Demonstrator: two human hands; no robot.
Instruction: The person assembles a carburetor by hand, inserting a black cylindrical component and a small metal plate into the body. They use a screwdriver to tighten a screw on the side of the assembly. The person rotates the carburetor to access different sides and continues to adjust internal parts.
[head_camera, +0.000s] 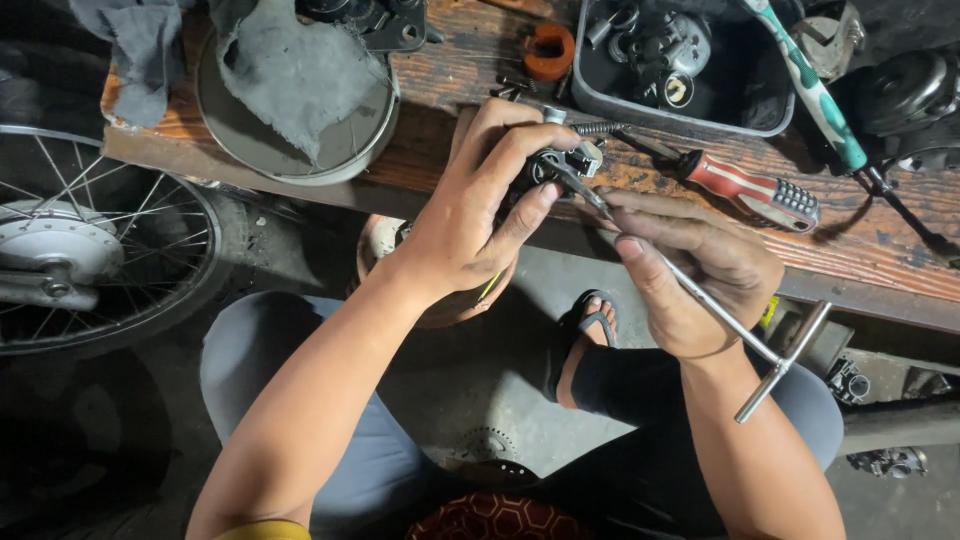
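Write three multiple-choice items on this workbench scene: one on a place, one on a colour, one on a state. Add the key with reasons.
1. Where does the spoked wheel lie?
A. On the bench
B. Left of the person, below the bench
C. In the grey tray

2. What colour is the handle of the screwdriver that lies on the wooden bench?
A. Red
B. Yellow
C. Black

3. What is the right hand doing?
A. Resting open on the bench
B. Gripping the shaft of a T-handle wrench
C. Holding a rag

Key: B, the wheel sits at the left edge, lower than the bench; A, its handle is red with a grey end; B, the fingers close round the metal shaft while the left hand holds a small metal part.
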